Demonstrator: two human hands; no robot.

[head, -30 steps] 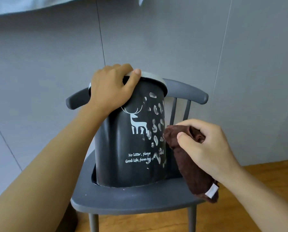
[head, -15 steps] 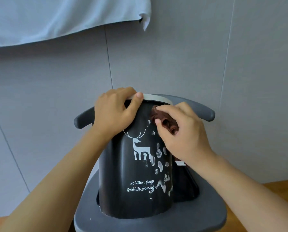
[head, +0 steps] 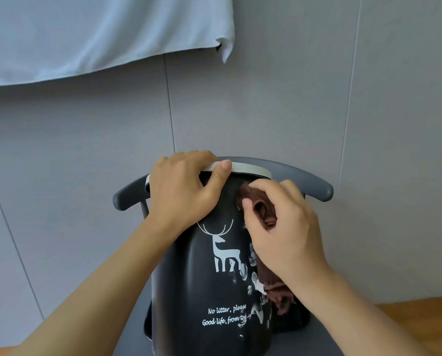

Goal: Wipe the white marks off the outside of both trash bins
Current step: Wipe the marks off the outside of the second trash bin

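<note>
Right hand [head: 281, 227] grips brown cloth [head: 259, 206], pressed on upper side of black trash bin [head: 214, 278]; left hand [head: 181, 186] clamps its rim. Bin sits on grey chair [head: 317, 188] seat. White marks [head: 255, 278] remain below: wiping barely begun. Second bin not visible.
</note>
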